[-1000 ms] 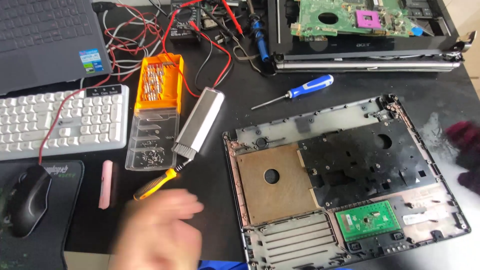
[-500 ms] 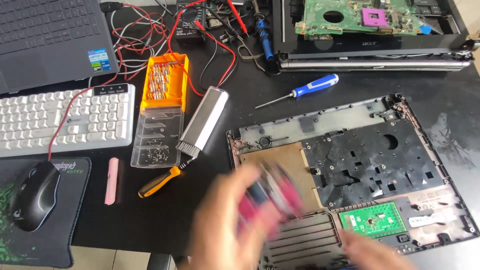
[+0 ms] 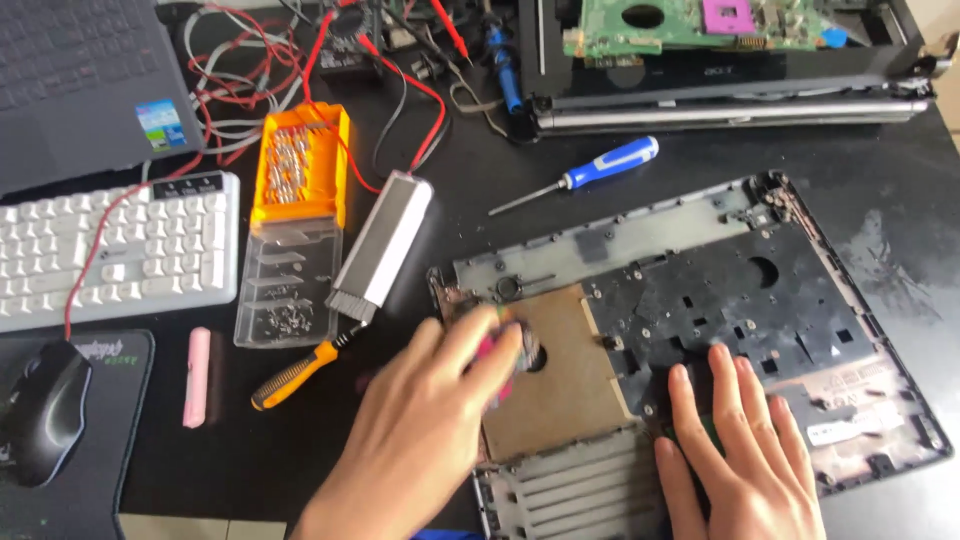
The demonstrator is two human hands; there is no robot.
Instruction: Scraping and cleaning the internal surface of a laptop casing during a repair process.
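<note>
Left hand [image 3: 425, 420] closed around a blurred pink-and-dark object, on the stripped grey-black plastic laptop shell [image 3: 700, 300] at centre; right hand [image 3: 745, 455] spread flat, empty, bracing shell at five o'clock on black tabletop [image 3: 480, 180].

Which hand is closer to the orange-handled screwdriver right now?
Left. The left hand is over the brown panel of the laptop shell, just right of the orange-handled screwdriver. The right hand lies flat farther right on the shell, well away from it.
</note>
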